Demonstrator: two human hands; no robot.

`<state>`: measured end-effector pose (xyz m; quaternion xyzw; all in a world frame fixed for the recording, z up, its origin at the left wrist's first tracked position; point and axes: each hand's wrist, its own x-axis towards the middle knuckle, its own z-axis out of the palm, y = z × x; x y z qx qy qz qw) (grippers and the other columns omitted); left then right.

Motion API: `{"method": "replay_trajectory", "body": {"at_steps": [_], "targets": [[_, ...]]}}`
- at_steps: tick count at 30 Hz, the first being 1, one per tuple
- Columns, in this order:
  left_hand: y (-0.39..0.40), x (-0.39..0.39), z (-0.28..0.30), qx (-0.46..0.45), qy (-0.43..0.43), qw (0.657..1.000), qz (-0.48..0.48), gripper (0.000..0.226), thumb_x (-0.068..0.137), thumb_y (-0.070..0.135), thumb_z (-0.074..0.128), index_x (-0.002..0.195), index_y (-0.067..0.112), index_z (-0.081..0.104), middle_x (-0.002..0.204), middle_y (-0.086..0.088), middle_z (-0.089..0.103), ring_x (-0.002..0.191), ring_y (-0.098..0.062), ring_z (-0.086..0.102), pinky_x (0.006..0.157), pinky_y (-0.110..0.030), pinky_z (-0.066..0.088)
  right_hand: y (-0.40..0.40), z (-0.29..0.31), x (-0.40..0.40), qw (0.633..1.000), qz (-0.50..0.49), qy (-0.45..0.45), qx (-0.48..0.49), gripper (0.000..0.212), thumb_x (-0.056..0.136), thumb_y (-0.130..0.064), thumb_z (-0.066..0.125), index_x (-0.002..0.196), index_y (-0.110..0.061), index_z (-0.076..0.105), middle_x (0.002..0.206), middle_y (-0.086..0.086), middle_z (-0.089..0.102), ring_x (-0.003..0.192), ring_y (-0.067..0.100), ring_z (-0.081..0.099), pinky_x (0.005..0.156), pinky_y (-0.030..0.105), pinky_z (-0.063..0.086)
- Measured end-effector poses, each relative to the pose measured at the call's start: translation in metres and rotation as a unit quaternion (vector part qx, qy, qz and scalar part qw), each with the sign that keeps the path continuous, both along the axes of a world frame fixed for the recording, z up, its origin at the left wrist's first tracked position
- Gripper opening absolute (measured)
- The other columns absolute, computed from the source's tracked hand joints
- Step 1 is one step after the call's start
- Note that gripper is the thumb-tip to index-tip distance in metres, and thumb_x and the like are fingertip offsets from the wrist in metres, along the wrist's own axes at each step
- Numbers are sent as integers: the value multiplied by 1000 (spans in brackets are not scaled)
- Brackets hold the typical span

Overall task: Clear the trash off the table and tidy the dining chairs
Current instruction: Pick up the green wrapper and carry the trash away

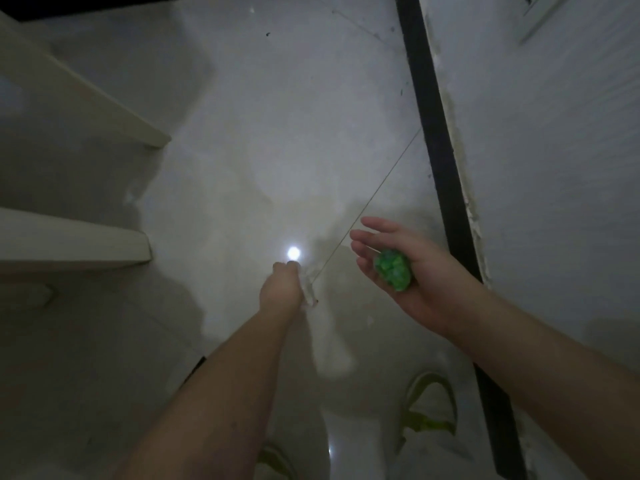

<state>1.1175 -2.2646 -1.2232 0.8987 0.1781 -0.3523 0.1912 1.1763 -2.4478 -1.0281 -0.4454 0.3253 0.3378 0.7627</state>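
Right hand [398, 268] fingers straight, green wad [394, 270] on palm; left hand [282, 289] fingers grip pale scrap [309, 292], possibly plastic.

Dim room, glossy pale tiled floor [263, 140] with a bright light reflection [293, 252] mid-frame. Cream furniture edges [104, 98] at left. Black strip [436, 133] running down the right, beside a white wall [554, 168].

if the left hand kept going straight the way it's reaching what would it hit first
Probably the glossy floor. The left hand, gripping a clear crumpled wrapper, points down and forward toward the bright light reflection; nothing else shows in that line, though depth is unclear.
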Motion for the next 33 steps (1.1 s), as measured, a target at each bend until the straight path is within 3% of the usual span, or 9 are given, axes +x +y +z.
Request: {"method": "replay_trajectory", "body": {"at_steps": [3,6,10,13,16,20,25,29,33], "targets": [[2,-4,13,-39,7,999,9,31,85,26,64,113,14,60,112,-15,63,104,-32,60,86,-33,45,5,9,-2,1000,-3,-1,6,22,92,-3,56,112,-10,65,104,8,72,95,16,70,82,27,56],[1,-7,49,-62,5,996,60,19,84,34,66,86,15,62,99,-15,68,96,-31,63,73,-29,44,8,21,-13,999,-27,9,19,23,92,-2,56,112,-9,64,102,9,72,93,17,69,84,28,56],[4,-21,107,-140,22,982,124,18,82,23,70,91,8,64,99,-18,68,90,-30,63,64,-24,37,8,49,-44,997,-62,45,11,26,91,-2,57,115,-7,62,106,12,71,98,20,68,84,29,56],[9,-36,167,-294,85,916,261,3,85,12,64,83,14,62,87,-14,65,70,-19,60,64,-27,48,8,84,-65,996,-71,63,-4,25,91,-2,57,114,-8,63,108,13,70,101,21,68,89,31,55],[17,-48,237,-427,124,834,327,10,92,12,55,86,18,60,79,-1,61,66,-13,59,64,-29,52,13,127,-77,995,-74,69,0,25,91,-3,58,115,-8,62,108,11,70,102,21,68,90,32,55],[19,-60,334,-478,100,770,411,16,97,25,54,111,16,56,105,-12,68,84,-20,71,68,-33,56,22,197,-80,993,-99,59,25,25,89,-2,60,114,-7,61,103,11,71,94,18,69,88,30,55],[-5,-86,450,-464,73,800,373,18,92,9,58,102,22,51,114,-20,60,79,-24,67,59,-28,53,25,293,-86,995,-95,19,39,16,91,-3,59,106,-8,63,101,11,70,90,18,69,81,28,55],[-10,-106,540,-444,29,833,328,17,91,10,50,87,26,51,85,-6,53,63,-16,54,44,-23,42,22,372,-101,997,-64,-12,36,14,94,-2,54,101,-10,62,95,8,69,85,16,67,81,28,57],[12,-121,629,-433,-52,864,253,14,76,12,52,84,22,59,68,5,51,52,-6,43,44,-18,32,19,444,-119,998,-48,-38,33,12,96,-4,51,100,-10,61,90,6,68,82,16,66,80,28,57]]}}
